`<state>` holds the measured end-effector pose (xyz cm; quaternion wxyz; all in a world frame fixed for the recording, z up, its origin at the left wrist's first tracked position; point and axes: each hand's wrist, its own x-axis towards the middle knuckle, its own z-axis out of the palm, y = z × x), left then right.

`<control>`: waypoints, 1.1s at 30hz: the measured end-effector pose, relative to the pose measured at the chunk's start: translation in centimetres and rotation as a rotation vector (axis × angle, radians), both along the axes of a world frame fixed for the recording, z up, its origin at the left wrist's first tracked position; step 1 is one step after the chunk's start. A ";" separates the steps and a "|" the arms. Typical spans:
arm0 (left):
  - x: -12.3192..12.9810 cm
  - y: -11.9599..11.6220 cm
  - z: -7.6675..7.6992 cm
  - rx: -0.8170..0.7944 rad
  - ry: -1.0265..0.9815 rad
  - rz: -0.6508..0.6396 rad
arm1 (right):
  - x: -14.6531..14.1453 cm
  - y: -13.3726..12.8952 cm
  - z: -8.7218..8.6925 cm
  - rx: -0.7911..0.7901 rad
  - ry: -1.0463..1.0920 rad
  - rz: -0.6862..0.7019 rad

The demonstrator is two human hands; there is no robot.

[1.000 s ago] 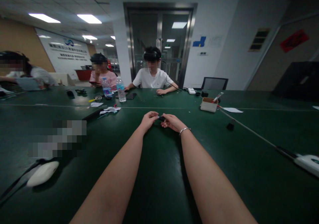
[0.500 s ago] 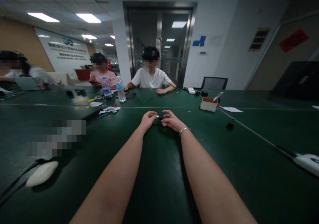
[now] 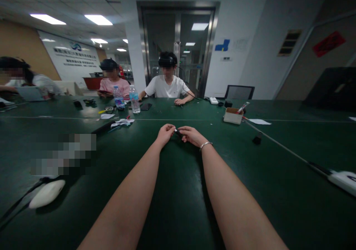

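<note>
Out over the green table, both my hands meet at a small black piece with a silver end (image 3: 177, 131). My left hand (image 3: 166, 132) pinches its silver end between thumb and fingertips. From the other side my right hand (image 3: 192, 135), with a silver bracelet at the wrist, has its fingers drawn together around the dark end. Those fingers partly cover the piece, and its exact kind is too small to make out.
Ahead left stand two water bottles (image 3: 134, 101) by a dark phone (image 3: 146, 106) and crumpled paper (image 3: 122, 122). A small box (image 3: 233, 116) with a pen sits ahead right, near a black clip-like object (image 3: 257, 138). A white oval device (image 3: 47, 194) lies left. A person (image 3: 167, 85) sits opposite.
My right hand's spread fingers have closed in on the dark end of the piece, which now tilts down to the right. My left hand has stayed in place.
</note>
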<state>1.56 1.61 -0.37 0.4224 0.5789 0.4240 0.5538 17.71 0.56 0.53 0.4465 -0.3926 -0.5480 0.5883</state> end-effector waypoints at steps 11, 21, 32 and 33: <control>-0.8 -0.1 -0.4 0.088 0.508 0.194 | -0.2 0.2 -0.3 0.205 -0.342 0.000; -0.9 -0.4 0.5 0.072 0.198 -0.123 | -0.4 0.2 -0.4 0.185 -0.379 -0.046; -0.9 -0.6 0.2 0.067 0.492 0.164 | -0.9 0.1 -0.2 0.199 -0.436 -0.065; -0.9 -0.7 0.3 0.067 0.429 0.128 | -0.8 0.1 -0.3 0.197 -0.435 -0.067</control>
